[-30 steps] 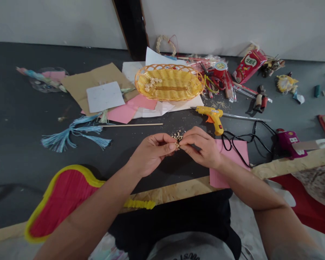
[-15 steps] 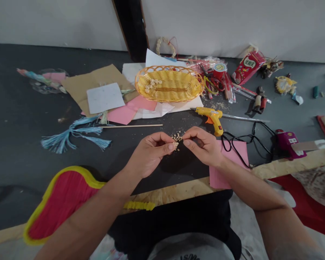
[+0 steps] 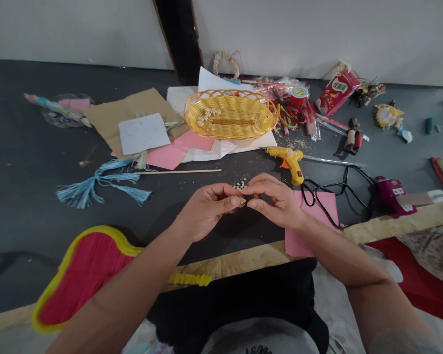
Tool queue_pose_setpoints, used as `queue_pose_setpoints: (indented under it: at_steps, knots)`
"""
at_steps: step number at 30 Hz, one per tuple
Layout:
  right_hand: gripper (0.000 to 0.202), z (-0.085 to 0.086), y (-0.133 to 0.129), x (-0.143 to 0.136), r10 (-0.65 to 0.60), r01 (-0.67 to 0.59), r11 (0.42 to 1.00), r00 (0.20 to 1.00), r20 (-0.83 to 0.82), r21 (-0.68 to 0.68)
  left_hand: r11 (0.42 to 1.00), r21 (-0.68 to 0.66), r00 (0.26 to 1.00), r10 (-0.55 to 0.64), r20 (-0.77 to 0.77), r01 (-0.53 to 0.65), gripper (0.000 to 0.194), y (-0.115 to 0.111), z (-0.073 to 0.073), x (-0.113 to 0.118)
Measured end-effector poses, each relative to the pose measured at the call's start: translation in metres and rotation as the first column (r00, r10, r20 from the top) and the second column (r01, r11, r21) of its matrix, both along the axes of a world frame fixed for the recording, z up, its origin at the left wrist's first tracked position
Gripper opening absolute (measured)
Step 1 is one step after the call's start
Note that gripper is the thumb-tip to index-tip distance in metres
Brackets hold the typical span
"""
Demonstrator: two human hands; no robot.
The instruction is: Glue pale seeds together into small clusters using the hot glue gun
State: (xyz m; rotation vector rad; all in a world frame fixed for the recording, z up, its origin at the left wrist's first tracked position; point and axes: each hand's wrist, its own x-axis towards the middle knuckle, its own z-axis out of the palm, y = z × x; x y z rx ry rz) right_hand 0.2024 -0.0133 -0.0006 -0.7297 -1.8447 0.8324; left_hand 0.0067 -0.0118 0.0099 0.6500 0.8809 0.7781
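Note:
My left hand [image 3: 210, 206] pinches a small pale, knobbly piece [image 3: 241, 200] between thumb and forefinger; its exact kind is too small to make out. My right hand [image 3: 275, 199] is beside it, thumb and forefinger apart, the forefinger's tip at the left fingertips. Nothing shows between the right thumb and forefinger. Just beyond the fingertips, a small pile of pale bead-like bits [image 3: 239, 185] lies on the dark tabletop, partly hidden by the hands. A yellow wicker basket [image 3: 236, 123] farther back holds a cluster of similar pale pieces [image 3: 208, 116].
A yellow glue gun [image 3: 288, 160] lies right of the hands, its black cord [image 3: 327, 214] running toward a purple power socket [image 3: 394, 195]. Pink paper [image 3: 295, 236] lies under my right forearm. A thin wooden stick [image 3: 184, 171] and blue tassel [image 3: 84, 189] are left. A red-and-yellow shape [image 3: 92, 265] lies near my left forearm.
My right hand has shifted slightly left to meet the left fingertips, and its thumb and forefinger have parted. It now covers more of the pile. My left hand has barely moved.

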Motion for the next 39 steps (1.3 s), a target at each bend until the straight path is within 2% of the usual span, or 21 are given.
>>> queue_pose_setpoints:
  at_steps: [5, 9, 14, 27, 39]
  knots:
    - [0.021, -0.0004, 0.0006, 0.0018, -0.057, 0.05, 0.986, 0.998, 0.034, 0.161, 1.0, 0.01, 1.0, 0.021, -0.005, -0.021, 0.028, 0.0007, -0.0001, -0.0006]
    - [0.026, -0.0019, 0.0006, 0.0037, -0.062, 0.03, 0.965, 0.991, 0.116, 0.26, 0.999, 0.031, 1.0, 0.016, -0.012, -0.015, 0.028, 0.0011, -0.0008, -0.0015]
    - [0.022, -0.0022, 0.0006, 0.0033, -0.073, 0.025, 0.96, 0.984, 0.164, 0.279, 0.999, 0.037, 1.0, 0.01, -0.02, -0.009, 0.028, 0.0005, -0.0004, -0.0013]
    - [0.022, 0.0009, -0.0001, 0.0027, -0.081, 0.043, 0.964, 0.988, 0.131, 0.264, 0.998, -0.035, 0.999, 0.051, 0.012, -0.05, 0.028, 0.0005, 0.0007, -0.0011]
    - [0.018, 0.0009, -0.0003, 0.0029, -0.091, 0.052, 0.962, 0.987, 0.133, 0.269, 0.994, -0.003, 0.993, 0.108, 0.038, -0.108, 0.029, 0.0021, 0.0008, -0.0002]
